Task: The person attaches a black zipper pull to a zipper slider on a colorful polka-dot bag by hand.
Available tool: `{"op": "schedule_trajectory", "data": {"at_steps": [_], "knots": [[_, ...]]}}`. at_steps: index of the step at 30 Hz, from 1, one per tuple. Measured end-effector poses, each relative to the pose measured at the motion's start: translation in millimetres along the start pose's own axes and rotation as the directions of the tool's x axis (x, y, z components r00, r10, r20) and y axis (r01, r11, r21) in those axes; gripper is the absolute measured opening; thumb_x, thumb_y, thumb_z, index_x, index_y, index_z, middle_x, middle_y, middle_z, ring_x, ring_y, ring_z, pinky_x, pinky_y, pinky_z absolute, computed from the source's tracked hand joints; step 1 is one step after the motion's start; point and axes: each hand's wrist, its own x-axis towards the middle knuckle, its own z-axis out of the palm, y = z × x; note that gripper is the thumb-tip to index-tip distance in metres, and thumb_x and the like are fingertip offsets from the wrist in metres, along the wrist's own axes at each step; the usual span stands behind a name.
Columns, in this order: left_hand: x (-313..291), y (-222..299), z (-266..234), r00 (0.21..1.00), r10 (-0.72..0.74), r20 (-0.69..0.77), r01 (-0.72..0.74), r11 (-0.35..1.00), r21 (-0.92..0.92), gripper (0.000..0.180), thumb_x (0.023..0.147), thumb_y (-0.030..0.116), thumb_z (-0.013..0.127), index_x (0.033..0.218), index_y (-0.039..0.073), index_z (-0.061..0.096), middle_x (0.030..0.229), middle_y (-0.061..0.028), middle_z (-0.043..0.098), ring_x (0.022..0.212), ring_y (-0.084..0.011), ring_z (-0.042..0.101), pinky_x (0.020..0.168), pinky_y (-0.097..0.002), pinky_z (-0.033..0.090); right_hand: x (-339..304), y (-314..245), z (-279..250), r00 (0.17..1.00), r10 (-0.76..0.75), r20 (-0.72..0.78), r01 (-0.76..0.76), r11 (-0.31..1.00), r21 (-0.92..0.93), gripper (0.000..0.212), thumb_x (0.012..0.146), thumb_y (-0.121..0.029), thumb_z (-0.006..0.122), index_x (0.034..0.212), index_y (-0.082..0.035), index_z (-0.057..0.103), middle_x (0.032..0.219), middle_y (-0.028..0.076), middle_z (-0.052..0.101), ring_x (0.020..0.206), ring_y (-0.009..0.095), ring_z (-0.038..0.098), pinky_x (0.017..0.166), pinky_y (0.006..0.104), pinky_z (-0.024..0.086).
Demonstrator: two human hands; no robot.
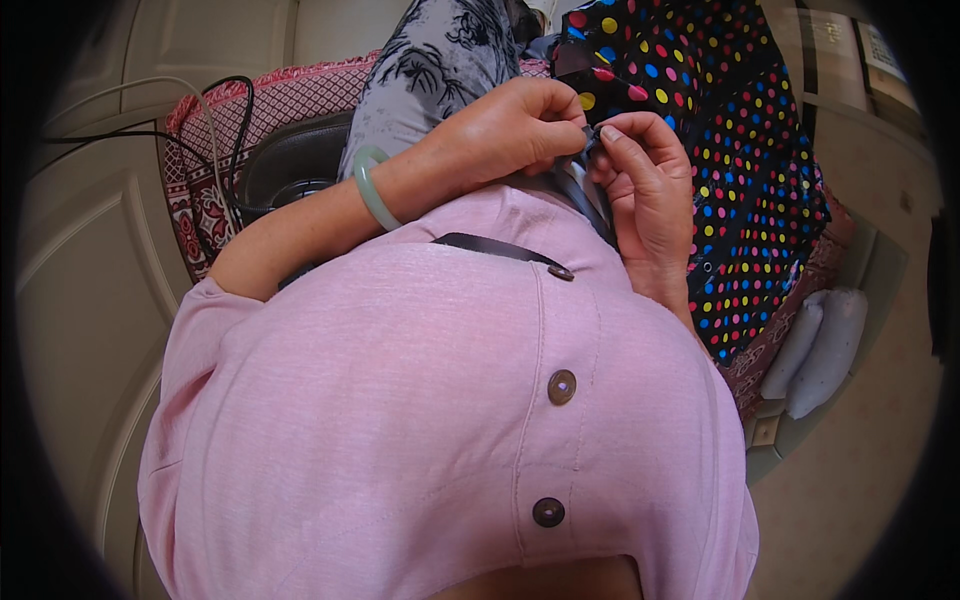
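My left hand [522, 128], with a pale green bangle [375, 188] on its wrist, is closed, its fingers curled in a pinch. Opposite it, my right hand [648, 178] pinches with thumb and forefinger, the other fingers bent. The fingertips meet over my lap at a strip of dark grey fabric [578, 188] that hangs down between the hands. A small dark part of it shows at the pinch, too small to make out. Just beyond the right hand spreads black cloth with coloured polka dots [725, 170].
Grey and black patterned cloth [430, 70] covers my left leg. A dark leather-like bag [295, 160] lies on the red patterned cover [315, 88] at left, beside black and white cables [225, 130]. Light grey cushion-like bundles [820, 345] are at right, a panelled door [95, 290] at left.
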Motion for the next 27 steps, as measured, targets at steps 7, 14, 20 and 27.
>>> {"op": "schedule_trajectory", "data": {"at_steps": [7,14,20,27], "knots": [[-0.5,0.4,-0.1,1.000,-0.006,-0.003,0.006,1.000,0.002,0.009,0.086,0.012,0.061,0.085,0.004,0.058,0.065,0.0035,0.049,0.051,-0.0035,0.040,0.046,-0.0184,0.030,0.4,1.1,-2.0,1.000,0.009,0.006,-0.009,1.000,0.004,0.007,0.085,0.001,0.064,0.091,-0.001,0.061,0.080,0.002,0.062,0.067,0.007,0.056,0.060,0.0194,0.047],[0.8,-2.0,-1.1,1.000,-0.005,-0.009,0.005,1.000,-0.005,0.009,0.086,0.012,0.062,0.085,0.004,0.058,0.066,0.0032,0.050,0.051,-0.0032,0.040,0.045,-0.0181,0.029,0.7,1.9,-3.0,1.000,0.010,0.015,-0.010,1.000,0.001,0.008,0.084,0.001,0.065,0.091,-0.001,0.062,0.078,0.002,0.062,0.065,0.007,0.056,0.059,0.0193,0.046],[-0.2,0.1,0.1,1.000,-0.007,-0.012,0.007,1.000,-0.017,0.008,0.086,0.012,0.062,0.085,0.005,0.058,0.067,0.0032,0.050,0.051,-0.0030,0.039,0.045,-0.0179,0.029,0.3,1.9,-2.7,1.000,0.002,0.012,-0.002,1.000,-0.024,0.008,0.084,0.002,0.064,0.091,-0.001,0.062,0.077,0.002,0.061,0.064,0.007,0.055,0.060,0.0193,0.046],[0.2,-1.0,-0.5,1.000,-0.003,-0.009,0.002,1.000,-0.015,0.008,0.086,0.012,0.062,0.085,0.004,0.058,0.066,0.0034,0.050,0.051,-0.0029,0.040,0.045,-0.0177,0.030,-1.0,0.8,0.4,1.000,-0.005,0.008,0.005,0.999,-0.050,0.008,0.084,0.001,0.064,0.091,-0.001,0.062,0.077,0.002,0.062,0.064,0.007,0.055,0.061,0.0193,0.045]]}}
